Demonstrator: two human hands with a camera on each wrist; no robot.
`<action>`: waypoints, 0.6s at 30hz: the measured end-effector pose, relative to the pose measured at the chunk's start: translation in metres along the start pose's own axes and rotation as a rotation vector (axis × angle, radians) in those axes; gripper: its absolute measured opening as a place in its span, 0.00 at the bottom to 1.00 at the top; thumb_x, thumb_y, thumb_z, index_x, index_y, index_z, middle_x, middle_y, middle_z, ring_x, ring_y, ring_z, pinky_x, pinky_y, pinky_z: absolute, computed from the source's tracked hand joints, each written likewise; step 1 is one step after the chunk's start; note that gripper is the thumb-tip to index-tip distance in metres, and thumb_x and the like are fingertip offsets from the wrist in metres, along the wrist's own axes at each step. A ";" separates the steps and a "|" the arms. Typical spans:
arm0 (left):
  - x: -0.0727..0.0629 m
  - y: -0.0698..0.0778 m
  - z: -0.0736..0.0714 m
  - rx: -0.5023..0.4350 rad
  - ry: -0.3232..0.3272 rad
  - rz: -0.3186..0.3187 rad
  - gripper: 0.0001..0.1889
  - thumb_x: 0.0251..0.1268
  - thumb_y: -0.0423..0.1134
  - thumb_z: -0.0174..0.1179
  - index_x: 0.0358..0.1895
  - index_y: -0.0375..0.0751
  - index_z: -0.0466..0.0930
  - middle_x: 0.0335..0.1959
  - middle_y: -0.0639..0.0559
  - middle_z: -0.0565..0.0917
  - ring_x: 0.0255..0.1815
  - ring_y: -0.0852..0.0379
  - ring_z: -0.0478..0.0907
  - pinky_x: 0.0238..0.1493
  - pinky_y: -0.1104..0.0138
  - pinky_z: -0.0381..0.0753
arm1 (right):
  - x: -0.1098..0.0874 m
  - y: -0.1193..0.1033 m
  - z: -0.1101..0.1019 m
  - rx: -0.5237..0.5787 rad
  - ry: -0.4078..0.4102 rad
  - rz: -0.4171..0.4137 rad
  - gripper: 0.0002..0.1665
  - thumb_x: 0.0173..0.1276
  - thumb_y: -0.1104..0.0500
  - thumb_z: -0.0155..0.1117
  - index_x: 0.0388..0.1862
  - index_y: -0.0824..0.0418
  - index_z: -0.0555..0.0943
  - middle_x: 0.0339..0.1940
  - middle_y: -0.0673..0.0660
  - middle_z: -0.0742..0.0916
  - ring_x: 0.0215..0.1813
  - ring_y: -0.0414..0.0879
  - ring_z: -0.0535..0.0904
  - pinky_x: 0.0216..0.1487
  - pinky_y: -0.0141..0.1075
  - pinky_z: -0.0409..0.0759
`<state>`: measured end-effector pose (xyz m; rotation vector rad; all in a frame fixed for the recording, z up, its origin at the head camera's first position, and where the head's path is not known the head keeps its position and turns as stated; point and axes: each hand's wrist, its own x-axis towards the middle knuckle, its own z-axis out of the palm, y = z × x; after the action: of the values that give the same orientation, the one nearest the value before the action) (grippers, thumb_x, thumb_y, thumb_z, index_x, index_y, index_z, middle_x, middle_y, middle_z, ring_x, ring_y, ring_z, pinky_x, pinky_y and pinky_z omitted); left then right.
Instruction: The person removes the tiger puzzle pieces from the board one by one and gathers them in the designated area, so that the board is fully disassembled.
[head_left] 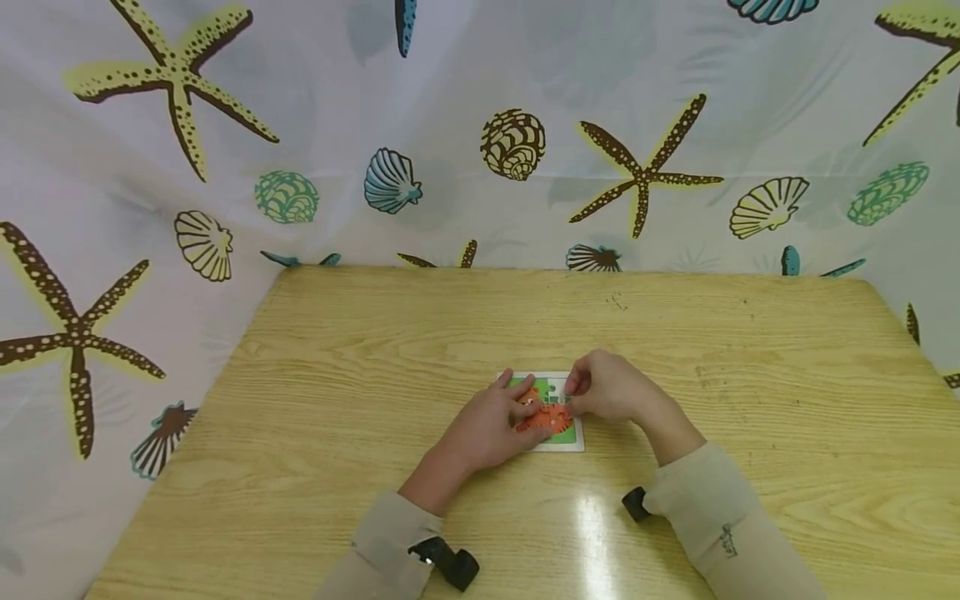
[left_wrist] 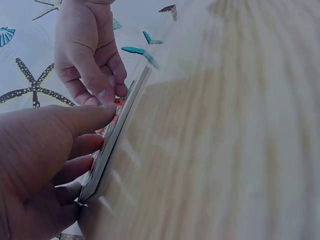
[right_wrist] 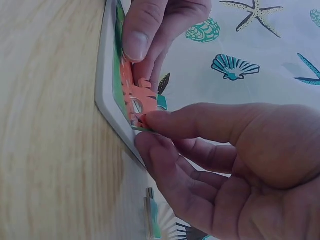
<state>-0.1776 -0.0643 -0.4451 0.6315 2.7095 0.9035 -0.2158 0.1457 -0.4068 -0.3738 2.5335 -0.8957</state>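
A small jigsaw puzzle (head_left: 561, 447) with a white border lies on the table. Its picture shows an orange striped tiger on green, and a pale gap shows at its upper right. My left hand (head_left: 491, 423) rests on the left part of the puzzle, fingers spread and fairly straight. At the right side, my right hand (head_left: 609, 387) pinches an orange striped puzzle piece (right_wrist: 145, 97) between thumb and fingers. In the right wrist view that piece stands tilted out from the board (right_wrist: 104, 82). The left wrist view shows the board's edge (left_wrist: 120, 125) under my left fingers.
Another puzzle piece (right_wrist: 154, 217) with a green side lies beyond the board's edge in the right wrist view. The wooden table (head_left: 337, 350) ends at a white curtain (head_left: 450, 83) printed with starfish and shells. Black wrist cameras (head_left: 463, 570) sit on both sleeves.
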 end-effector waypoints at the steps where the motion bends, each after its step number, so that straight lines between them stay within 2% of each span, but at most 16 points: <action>1: 0.000 0.000 0.001 0.011 0.010 0.003 0.26 0.66 0.52 0.66 0.62 0.40 0.80 0.75 0.47 0.68 0.81 0.37 0.52 0.76 0.44 0.61 | 0.000 0.000 0.000 0.003 -0.002 0.003 0.06 0.62 0.64 0.72 0.31 0.61 0.81 0.28 0.54 0.82 0.31 0.45 0.74 0.32 0.33 0.73; 6: -0.001 -0.001 0.004 0.033 0.031 0.001 0.25 0.65 0.52 0.67 0.60 0.42 0.82 0.74 0.45 0.69 0.80 0.37 0.53 0.75 0.44 0.62 | -0.002 -0.002 0.001 0.029 -0.012 0.016 0.06 0.62 0.64 0.73 0.31 0.61 0.82 0.28 0.54 0.83 0.31 0.44 0.75 0.32 0.33 0.74; 18: -0.007 -0.001 0.003 0.031 0.030 0.008 0.25 0.63 0.52 0.69 0.59 0.42 0.83 0.73 0.45 0.70 0.80 0.37 0.54 0.74 0.45 0.64 | -0.011 -0.008 0.004 0.066 -0.022 -0.004 0.05 0.63 0.66 0.71 0.31 0.62 0.81 0.27 0.54 0.83 0.30 0.44 0.76 0.31 0.32 0.76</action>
<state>-0.1710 -0.0661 -0.4479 0.6400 2.7544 0.8805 -0.2031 0.1417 -0.4010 -0.3661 2.4773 -0.9685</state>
